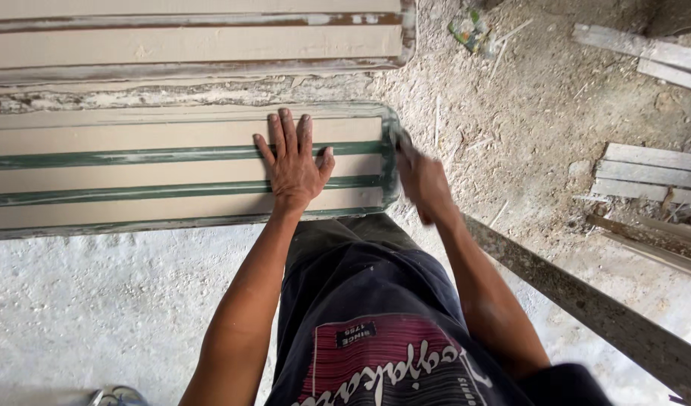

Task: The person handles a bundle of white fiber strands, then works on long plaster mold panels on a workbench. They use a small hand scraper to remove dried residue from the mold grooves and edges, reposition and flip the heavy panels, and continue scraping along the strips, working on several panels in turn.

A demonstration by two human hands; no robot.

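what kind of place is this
Probably a rough woodworking or refinishing yard: a beige, green-striped moulded panel lies on dusty, sawdust-strewn ground, with weathered grey wooden planks stacked nearby.

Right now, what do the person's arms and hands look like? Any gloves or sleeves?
No gloves and no long sleeves: both forearms are bare, and the left hand shows no rings or watch. The right hand is blurred, so details there cannot be told. The person wears a dark shirt with a red striped print.

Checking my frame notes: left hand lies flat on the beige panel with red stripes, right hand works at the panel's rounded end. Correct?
One slip: the stripes are green, not red. The head view shows the left hand flat, fingers spread, on the beige panel, and the blurred right hand at its rounded end.
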